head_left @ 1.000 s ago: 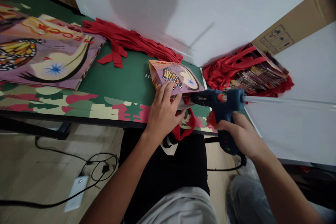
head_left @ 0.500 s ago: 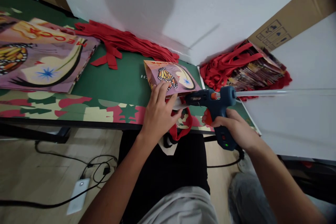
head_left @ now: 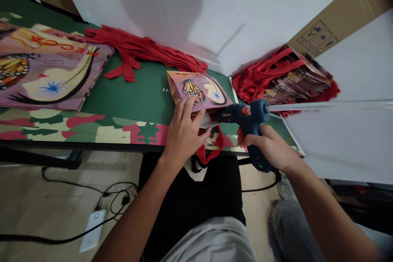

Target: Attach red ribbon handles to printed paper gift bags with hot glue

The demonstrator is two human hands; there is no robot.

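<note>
A small printed paper bag (head_left: 211,90) with a butterfly and a blue star lies on the green table. My left hand (head_left: 186,129) grips its near edge, fingertips on the print and thumb lower down. A red ribbon loop (head_left: 213,151) hangs from the bag over the table's front edge. In my right hand (head_left: 272,145) is a dark blue glue gun (head_left: 256,125), my fingers round its handle and at the orange trigger. Its nozzle points left into the bag's near opening; the tip is hidden. A long clear glue stick (head_left: 322,106) sticks out of its back.
Larger printed bags (head_left: 46,69) are piled at the left. Red ribbons (head_left: 147,49) lie along the white panel (head_left: 230,4). More bags with red handles (head_left: 285,75) stand at the right. Cables and a white power bank (head_left: 93,229) are on the floor; a person's leg (head_left: 285,229) shows lower right.
The glue gun and my right hand have shifted slightly left. My left hand still grips the bag, nearly unmoved. The whole view has shifted a little.
</note>
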